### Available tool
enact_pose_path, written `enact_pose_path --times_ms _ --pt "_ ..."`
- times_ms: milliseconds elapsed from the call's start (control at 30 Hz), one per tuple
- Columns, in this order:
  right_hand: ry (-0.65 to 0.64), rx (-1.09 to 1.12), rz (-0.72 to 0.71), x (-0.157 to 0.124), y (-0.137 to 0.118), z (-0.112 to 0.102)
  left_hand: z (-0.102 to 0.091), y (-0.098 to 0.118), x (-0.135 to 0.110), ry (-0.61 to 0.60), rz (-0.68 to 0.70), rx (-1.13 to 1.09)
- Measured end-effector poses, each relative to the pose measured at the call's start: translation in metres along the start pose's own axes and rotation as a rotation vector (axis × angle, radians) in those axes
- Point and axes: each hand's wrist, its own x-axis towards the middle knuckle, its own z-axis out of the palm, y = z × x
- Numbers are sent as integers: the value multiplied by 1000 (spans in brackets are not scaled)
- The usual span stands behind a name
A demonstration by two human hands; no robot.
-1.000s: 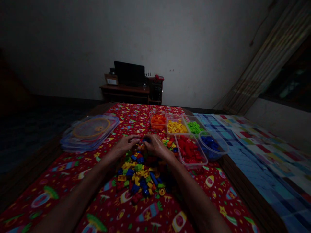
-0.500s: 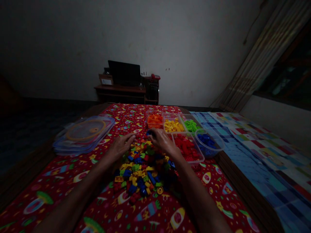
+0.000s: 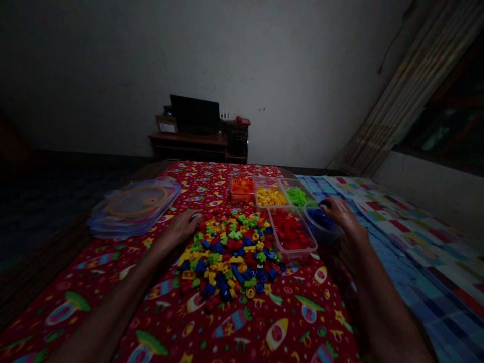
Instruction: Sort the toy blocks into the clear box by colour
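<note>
A heap of small toy bricks (image 3: 230, 254) in red, yellow, blue, green and orange lies on a red patterned cloth (image 3: 212, 322). My left hand (image 3: 181, 228) rests at the heap's left edge, fingers stretched out flat. My right hand (image 3: 339, 212) is over the round clear tub of blue bricks (image 3: 321, 222), fingers curled at its far rim; what they hold, if anything, is too dark to make out. Beside it stand clear tubs of red bricks (image 3: 290, 231), yellow bricks (image 3: 269, 195), green bricks (image 3: 297, 194) and orange bricks (image 3: 242, 187).
A stack of clear plastic lids (image 3: 134, 205) lies at the left of the cloth. A blue checked cloth (image 3: 408, 262) covers the surface to the right. Far back a low desk (image 3: 196, 142) carries a dark screen (image 3: 194, 114). A curtain (image 3: 412, 85) hangs at the right.
My right hand left the heap and moved right to the tub of blue bricks. My left hand slid a little to the left and lies flat.
</note>
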Motion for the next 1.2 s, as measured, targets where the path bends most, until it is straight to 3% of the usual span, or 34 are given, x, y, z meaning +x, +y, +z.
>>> enact_pose_path --times_ms 133,233,300,433,567,700,867,1033,1200 --pt "20 58 19 -4 -14 1 11 2 0 -21 24 -23" --pt "63 202 -87 -6 -57 3 12 10 -1 -61 77 -53" --pt "53 328 -235 -8 -95 8 10 15 -4 -72 106 -73" --pt "-133 489 -491 -12 -165 27 4 23 -8 -69 115 -70" --pt "-243 406 -604 -10 -203 55 -2 24 -8 -33 116 -59" --pt "-330 367 -595 -12 -207 74 -2 22 -4 -33 229 -26" --pt "-275 482 -567 -16 -199 65 12 17 -5 -142 301 32" --pt "-285 541 -543 -14 -199 49 17 18 -7 -124 256 -9" --pt "-310 543 -566 -10 -199 54 7 35 -7 -98 225 -98"
